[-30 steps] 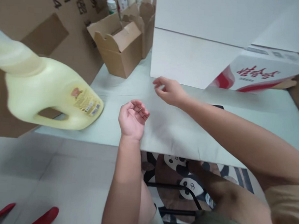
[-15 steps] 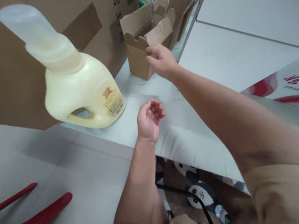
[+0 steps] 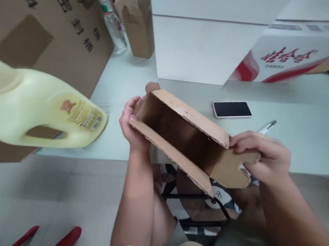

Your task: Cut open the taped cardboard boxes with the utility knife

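Observation:
Between my two hands is a small open cardboard box (image 3: 193, 111), tilted over the table's front edge with its dark inside facing me. My left hand (image 3: 133, 125) wraps round the box's left end, its fingertips at the side flap. At the other end, my right hand (image 3: 268, 155) pinches the right flap between thumb and fingers. A large pale yellow jug (image 3: 43, 104) with a handle and a printed label stands to the left of my left hand. Beyond my right hand lies a pen (image 3: 268, 127), partly hidden by it.
A phone (image 3: 232, 109) lies on the table (image 3: 119, 87). Behind stand a clear bottle (image 3: 113, 27), another small cardboard box (image 3: 139, 28) and white cartons (image 3: 191, 50). A big cardboard carton (image 3: 66, 39) rises at left. Another person's hand (image 3: 325, 66) shows at far right.
My right hand has brought the small cardboard box from the back of the table towards me. My left hand, open before, now grips its other end. The view has turned right.

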{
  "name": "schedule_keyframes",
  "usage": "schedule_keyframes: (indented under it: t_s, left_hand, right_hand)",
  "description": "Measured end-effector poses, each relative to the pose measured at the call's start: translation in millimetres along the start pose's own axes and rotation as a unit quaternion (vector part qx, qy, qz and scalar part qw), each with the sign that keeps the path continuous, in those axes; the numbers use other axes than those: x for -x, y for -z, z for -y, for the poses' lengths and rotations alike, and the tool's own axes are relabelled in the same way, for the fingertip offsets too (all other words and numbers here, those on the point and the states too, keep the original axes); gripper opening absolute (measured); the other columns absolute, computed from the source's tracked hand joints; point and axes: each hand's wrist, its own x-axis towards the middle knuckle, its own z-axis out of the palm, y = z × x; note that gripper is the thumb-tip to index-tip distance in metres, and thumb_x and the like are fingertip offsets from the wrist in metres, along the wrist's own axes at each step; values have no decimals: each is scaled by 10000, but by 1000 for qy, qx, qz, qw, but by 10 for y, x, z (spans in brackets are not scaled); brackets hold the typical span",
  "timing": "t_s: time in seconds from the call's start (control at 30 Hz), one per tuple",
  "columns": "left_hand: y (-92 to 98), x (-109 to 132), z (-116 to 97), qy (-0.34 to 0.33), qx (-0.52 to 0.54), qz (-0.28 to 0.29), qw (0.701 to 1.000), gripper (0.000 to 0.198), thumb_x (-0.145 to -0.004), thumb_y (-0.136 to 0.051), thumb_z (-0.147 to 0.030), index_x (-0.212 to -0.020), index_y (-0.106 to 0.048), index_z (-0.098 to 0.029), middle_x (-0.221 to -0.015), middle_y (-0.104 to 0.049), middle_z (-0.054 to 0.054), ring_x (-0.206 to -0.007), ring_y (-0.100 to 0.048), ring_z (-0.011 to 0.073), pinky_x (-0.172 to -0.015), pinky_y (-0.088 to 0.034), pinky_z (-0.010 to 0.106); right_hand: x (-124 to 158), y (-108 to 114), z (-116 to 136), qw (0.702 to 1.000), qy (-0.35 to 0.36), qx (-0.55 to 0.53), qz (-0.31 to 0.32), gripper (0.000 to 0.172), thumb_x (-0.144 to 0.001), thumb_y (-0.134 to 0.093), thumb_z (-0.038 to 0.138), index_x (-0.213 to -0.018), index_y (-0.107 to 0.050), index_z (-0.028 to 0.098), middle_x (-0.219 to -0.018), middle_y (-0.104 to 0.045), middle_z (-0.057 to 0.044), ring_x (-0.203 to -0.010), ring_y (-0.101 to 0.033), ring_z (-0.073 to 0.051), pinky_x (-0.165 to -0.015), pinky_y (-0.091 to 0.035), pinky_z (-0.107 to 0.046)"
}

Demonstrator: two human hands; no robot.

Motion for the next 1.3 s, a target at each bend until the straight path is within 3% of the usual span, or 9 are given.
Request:
schedule_keyframes:
  t_s: [0.2,0.33,0.53,0.63,0.77,0.83,0.97,1.2,1.3]
  left_hand:
    - [-350,219,213,11,-77,72,994,614,-908,-431,-763,-981,-758,-248,-1123,-759,60,-1160,-682,275,-1001,-551,380]
    - [-518,292,345,-20,-90,146,985,817,-888,-330,-882,-920,-814,-225,-1158,-765,97,-1224,-665,298,-1132,-494,411]
    - [-613,279,524,-66,-119,179,974,657,-861,-539,-825,-877,-828,-235,-967,-778,70,-1032,-691,241,-1048,-522,369]
    - [-607,281,572,-92,-126,167,974,500,-873,-650,-715,-892,-822,-246,-952,-775,45,-1010,-694,215,-1040,-517,348]
    - [-569,298,588,-103,-163,148,970,424,-891,-692,-639,-938,-805,-233,-1001,-759,44,-1042,-702,206,-1046,-516,328]
    - [-545,297,586,-83,-199,142,966,404,-870,-725,-620,-973,-789,-234,-1044,-751,42,-1050,-706,210,-1021,-528,321]
    - [-513,277,590,-76,-236,123,961,428,-828,-779,-586,-1039,-761,-215,-1087,-731,66,-1104,-708,240,-1025,-533,335]
    - [-541,300,554,-67,-216,139,964,411,-836,-808,-429,-1210,-719,-283,-1398,-663,60,-1318,-641,294,-1151,-494,421]
    - [-538,294,537,-70,-224,146,961,376,-838,-797,-376,-1192,-741,-264,-1366,-687,68,-1350,-626,299,-1204,-457,443]
  right_hand:
    - [409,281,-105,992,-107,4,-68,156,-823,-651,150,-862,-644,300,-1139,-818,-57,-915,-810,-269,-594,-610,-358]
    - [578,262,-280,977,-144,-56,-145,321,-919,-647,232,-1220,-663,342,-1289,-774,-70,-1166,-757,-289,-831,-642,-428]
    - [731,113,-425,966,-173,-91,-171,569,-977,-647,311,-1508,-495,448,-1453,-674,-56,-741,-709,-159,-586,-570,-322]
    - [749,35,-448,965,-169,-61,-192,639,-927,-719,299,-1490,-504,509,-1533,-587,-22,-688,-630,-131,-620,-579,-339]
    - [732,-37,-443,952,-194,-85,-222,780,-878,-774,329,-1527,-407,560,-1650,-418,19,-1218,-644,-247,-986,-603,-442]
    - [730,-67,-437,949,-222,-135,-180,691,-949,-684,371,-1549,-374,517,-1609,-484,-8,-1396,-564,-274,-1114,-542,-498]
    - [751,-137,-467,948,-235,-156,-150,344,-1018,-538,455,-1346,-596,366,-1505,-595,-57,-1440,-534,-302,-1207,-440,-547]
    - [735,-200,-542,943,-234,-164,-169,351,-980,-515,581,-1234,-607,357,-1365,-654,-54,-1328,-602,-308,-1118,-503,-519]
    - [727,-201,-548,943,-231,-170,-170,322,-978,-520,560,-1209,-618,359,-1341,-656,-49,-1310,-605,-306,-1105,-504,-520]
